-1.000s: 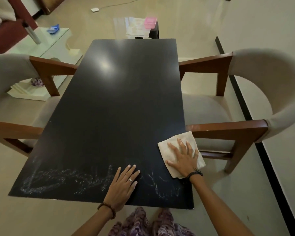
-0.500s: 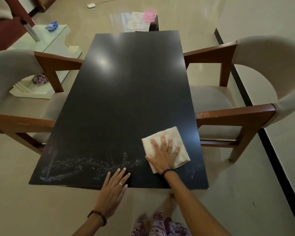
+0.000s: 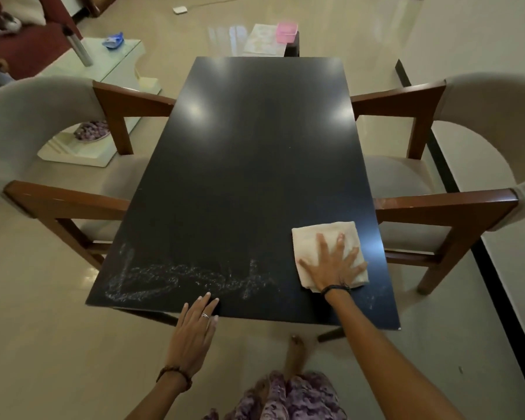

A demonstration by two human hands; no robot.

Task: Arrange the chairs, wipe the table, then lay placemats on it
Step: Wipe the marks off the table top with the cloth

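A black rectangular table [image 3: 249,165] stretches away from me, with white chalky smears [image 3: 179,280] along its near edge. My right hand [image 3: 334,265] presses flat, fingers spread, on a folded cream cloth [image 3: 319,237] at the near right of the tabletop. My left hand [image 3: 194,331] lies flat with its fingertips on the table's near edge. A beige armchair with wooden arms [image 3: 58,165] stands at the left side and another [image 3: 455,177] at the right side, both tucked against the table.
Beyond the far end of the table a pale placemat [image 3: 261,40] and a pink box [image 3: 287,31] sit on a dark stool. A glass side table [image 3: 103,65] with a bottle stands at the back left. My bare foot [image 3: 294,353] is under the near edge.
My right hand slid the cloth left and then back toward the right edge. The chalk near the right corner has thinned. My left hand drew back to the table's near edge.
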